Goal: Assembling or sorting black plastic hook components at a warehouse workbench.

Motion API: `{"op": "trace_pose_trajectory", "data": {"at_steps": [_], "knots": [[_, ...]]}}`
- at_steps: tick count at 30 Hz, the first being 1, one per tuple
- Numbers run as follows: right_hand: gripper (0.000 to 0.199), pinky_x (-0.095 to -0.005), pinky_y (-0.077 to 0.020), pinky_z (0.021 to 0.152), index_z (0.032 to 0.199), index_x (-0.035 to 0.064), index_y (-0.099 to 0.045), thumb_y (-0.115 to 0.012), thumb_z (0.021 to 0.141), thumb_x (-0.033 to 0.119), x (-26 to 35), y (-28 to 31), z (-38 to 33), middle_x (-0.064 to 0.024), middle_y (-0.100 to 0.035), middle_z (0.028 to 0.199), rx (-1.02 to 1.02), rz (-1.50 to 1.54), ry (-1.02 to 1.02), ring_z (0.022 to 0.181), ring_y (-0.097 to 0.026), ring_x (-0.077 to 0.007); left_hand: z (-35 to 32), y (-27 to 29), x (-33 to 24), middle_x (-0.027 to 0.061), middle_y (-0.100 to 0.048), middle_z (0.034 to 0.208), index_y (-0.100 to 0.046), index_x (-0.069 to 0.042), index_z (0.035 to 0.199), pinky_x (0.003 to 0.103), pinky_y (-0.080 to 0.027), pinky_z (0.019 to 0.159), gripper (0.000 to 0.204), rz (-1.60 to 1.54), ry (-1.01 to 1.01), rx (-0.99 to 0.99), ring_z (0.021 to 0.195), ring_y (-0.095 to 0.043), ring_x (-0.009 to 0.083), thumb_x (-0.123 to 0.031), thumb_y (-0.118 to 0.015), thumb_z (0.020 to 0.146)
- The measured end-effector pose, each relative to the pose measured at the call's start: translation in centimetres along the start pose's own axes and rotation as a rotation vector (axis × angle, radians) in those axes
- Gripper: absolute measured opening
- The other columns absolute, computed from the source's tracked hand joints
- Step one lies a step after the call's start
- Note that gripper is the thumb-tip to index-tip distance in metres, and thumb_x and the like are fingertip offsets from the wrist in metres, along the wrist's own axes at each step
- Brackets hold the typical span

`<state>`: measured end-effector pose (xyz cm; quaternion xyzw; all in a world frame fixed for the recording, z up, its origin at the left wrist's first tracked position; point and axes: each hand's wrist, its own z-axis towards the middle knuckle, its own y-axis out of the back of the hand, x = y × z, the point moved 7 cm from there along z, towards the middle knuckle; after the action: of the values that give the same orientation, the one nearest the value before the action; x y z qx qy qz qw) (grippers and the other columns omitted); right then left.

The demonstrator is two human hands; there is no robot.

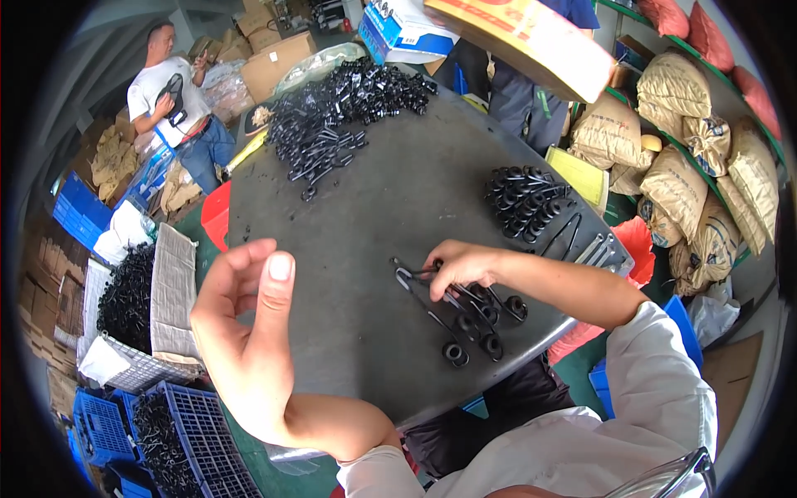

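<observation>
My left hand (249, 332) is raised over the left part of the dark table (365, 216). Its fingers are half bent, the thumb stands apart from them, and nothing shows in it. On the right, my right hand (458, 267) is closed around the upper part of some black rods with ring ends (477, 319). These rods lie loosely side by side, rings toward me. My fingers partly hide where they grip. Just beyond, a neat stack of similar black ring-ended rods (523, 203) sits near the right edge.
A large heap of black rods (332, 108) covers the table's far left. Metal bars (599, 249) lie at the right edge. Crates of black parts (191, 432) stand at lower left, stuffed sacks (672, 183) at right. One person stands far left, another behind a carton (531, 41).
</observation>
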<state>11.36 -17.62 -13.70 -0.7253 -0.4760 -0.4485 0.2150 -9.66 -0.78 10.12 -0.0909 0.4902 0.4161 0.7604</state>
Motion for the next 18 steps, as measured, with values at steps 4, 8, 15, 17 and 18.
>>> {"op": "trace_pose_trajectory", "data": {"at_steps": [4, 8, 15, 17, 18], "knots": [[0.026, -0.0306, -0.0518, 0.053, 0.094, -0.0002, -0.064, -0.078, 0.071, 0.000, -0.5, 0.4, -0.3, -0.0063, -0.065, 0.074, -0.028, 0.269, -0.067, 0.062, -0.065, -0.0175, 0.0, 0.3, -0.1, 0.0045, -0.069, 0.083, -0.069, 0.003, 0.106, 0.025, -0.047, 0.074, 0.031, -0.021, -0.001, -0.011, 0.077, -0.059, 0.0096, -0.024, -0.076, 0.092], [0.022, -0.0282, -0.0505, 0.054, 0.089, 0.0051, -0.063, -0.081, 0.075, 0.003, -1.1, 0.7, -0.2, -0.0051, -0.066, 0.077, 0.020, 0.396, -0.089, 0.066, -0.066, -0.0162, -0.2, -0.1, -0.3, 0.0038, -0.068, 0.084, -0.069, 0.003, 0.106, 0.024, -0.047, 0.073, 0.030, -0.048, -0.013, 0.011, 0.077, -0.058, 0.0089, -0.023, -0.076, 0.091], [0.019, -0.0255, -0.0445, 0.056, 0.089, 0.0106, -0.066, -0.082, 0.078, 0.011, -0.6, -1.5, -0.2, -0.0010, -0.069, 0.080, 0.160, 0.433, -0.009, 0.070, -0.064, -0.0104, -0.6, 0.4, -0.4, 0.0046, -0.071, 0.089, -0.068, 0.002, 0.109, 0.022, -0.046, 0.077, 0.026, -0.110, -0.018, 0.045, 0.081, -0.061, 0.0084, -0.019, -0.072, 0.095], [0.021, -0.0261, -0.0469, 0.058, 0.093, 0.0105, -0.065, -0.081, 0.079, 0.011, -0.3, -2.0, -1.0, -0.0021, -0.069, 0.081, 0.155, 0.450, -0.012, 0.074, -0.067, -0.0116, -0.5, 0.2, -0.3, 0.0068, -0.072, 0.090, -0.067, 0.002, 0.109, 0.023, -0.046, 0.079, 0.026, -0.102, -0.043, 0.082, 0.084, -0.062, 0.0097, -0.020, -0.070, 0.096], [0.022, -0.0279, -0.0520, 0.062, 0.095, 0.0101, -0.063, -0.080, 0.081, 0.009, 0.1, -2.5, -1.4, -0.0029, -0.069, 0.084, 0.176, 0.488, 0.006, 0.078, -0.069, -0.0131, -0.5, 0.1, -0.4, 0.0070, -0.072, 0.090, -0.067, 0.002, 0.109, 0.023, -0.046, 0.080, 0.027, -0.096, -0.049, 0.075, 0.084, -0.062, 0.0103, -0.021, -0.070, 0.096]]}}
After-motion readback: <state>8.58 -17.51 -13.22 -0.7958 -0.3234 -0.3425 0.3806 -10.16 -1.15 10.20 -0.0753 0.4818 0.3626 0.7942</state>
